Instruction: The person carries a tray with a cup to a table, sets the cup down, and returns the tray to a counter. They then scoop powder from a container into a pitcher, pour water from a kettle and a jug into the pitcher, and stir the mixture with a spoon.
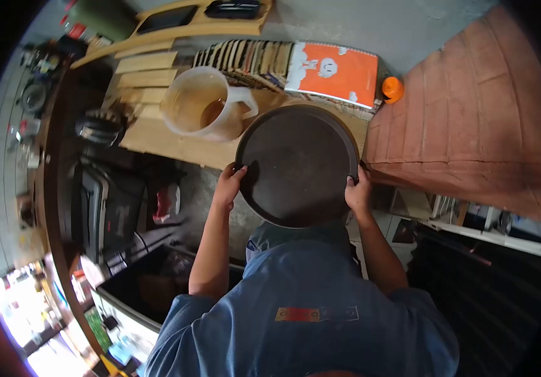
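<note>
A round dark tray [299,163] with a raised rim is held up in front of my body, over the near edge of the wooden tabletop. My left hand [229,183] grips its left rim, thumb on the inner side. On the opposite rim, my right hand [359,188] is closed the same way. The fingers under the tray are hidden. Just beyond its upper left edge stands a translucent plastic pitcher [189,103] with its handle toward the tray and some brownish contents at the bottom.
Behind the tray lie an orange spiral notebook [333,72] and a row of books [245,58]. A small orange object [392,89] sits beside a brick-patterned surface [465,107] at right. At lower left are a dark case [110,210] and a black bin [151,283].
</note>
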### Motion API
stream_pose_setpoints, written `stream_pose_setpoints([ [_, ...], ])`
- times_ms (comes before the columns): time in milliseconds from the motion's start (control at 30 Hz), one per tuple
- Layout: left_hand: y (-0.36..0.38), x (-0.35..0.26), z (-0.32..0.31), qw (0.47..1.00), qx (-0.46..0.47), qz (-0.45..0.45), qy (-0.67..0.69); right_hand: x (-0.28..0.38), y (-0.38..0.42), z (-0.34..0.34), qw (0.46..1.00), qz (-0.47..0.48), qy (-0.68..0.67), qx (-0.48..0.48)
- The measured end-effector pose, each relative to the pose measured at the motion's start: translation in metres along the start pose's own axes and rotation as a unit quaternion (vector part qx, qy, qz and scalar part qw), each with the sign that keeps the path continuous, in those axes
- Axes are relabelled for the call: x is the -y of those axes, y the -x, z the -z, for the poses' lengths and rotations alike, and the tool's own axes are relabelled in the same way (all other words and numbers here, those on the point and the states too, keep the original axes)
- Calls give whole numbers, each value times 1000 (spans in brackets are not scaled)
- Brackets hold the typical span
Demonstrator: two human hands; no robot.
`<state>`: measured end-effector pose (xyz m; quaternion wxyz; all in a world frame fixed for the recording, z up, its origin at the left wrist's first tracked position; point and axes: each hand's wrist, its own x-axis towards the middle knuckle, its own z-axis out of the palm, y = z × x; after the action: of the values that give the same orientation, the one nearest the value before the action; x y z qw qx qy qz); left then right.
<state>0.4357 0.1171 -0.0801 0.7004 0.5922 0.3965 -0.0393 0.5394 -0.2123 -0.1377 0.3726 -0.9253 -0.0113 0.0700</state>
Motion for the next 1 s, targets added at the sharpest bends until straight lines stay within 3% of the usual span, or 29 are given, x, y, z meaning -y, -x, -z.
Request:
stream_pose_setpoints([
  [33, -19, 1, 2, 998, 51, -9, -34, 5, 1, 0, 1000, -12, 1, -13],
  [200, -68, -2, -10, 983, 114, -11, -140, 4, 9, -10, 993, -89, 43, -69],
  [367, -88, -5, -31, 984, 129, -21, -123, 11, 8, -13, 983, -167, -26, -65],
  [567, -103, -4, -40, 977, 123, -6, -177, 1, 11, -26, 986, -123, -29, -113],
  [733, -71, -22, -48, 970, 179, -49, -159, 7, 10, -15, 989, -129, 28, -61],
  [900, -22, -46, -78, 974, 135, -20, -183, 1, 10, 13, 992, -125, -29, -14],
  [967, -6, -56, -92, 964, 246, 56, -86, -4, 12, 32, 990, -130, -63, 2],
  [1000, 0, -56, -103, 963, 258, 41, -68, -14, 12, 43, 982, -131, -130, 30],
])
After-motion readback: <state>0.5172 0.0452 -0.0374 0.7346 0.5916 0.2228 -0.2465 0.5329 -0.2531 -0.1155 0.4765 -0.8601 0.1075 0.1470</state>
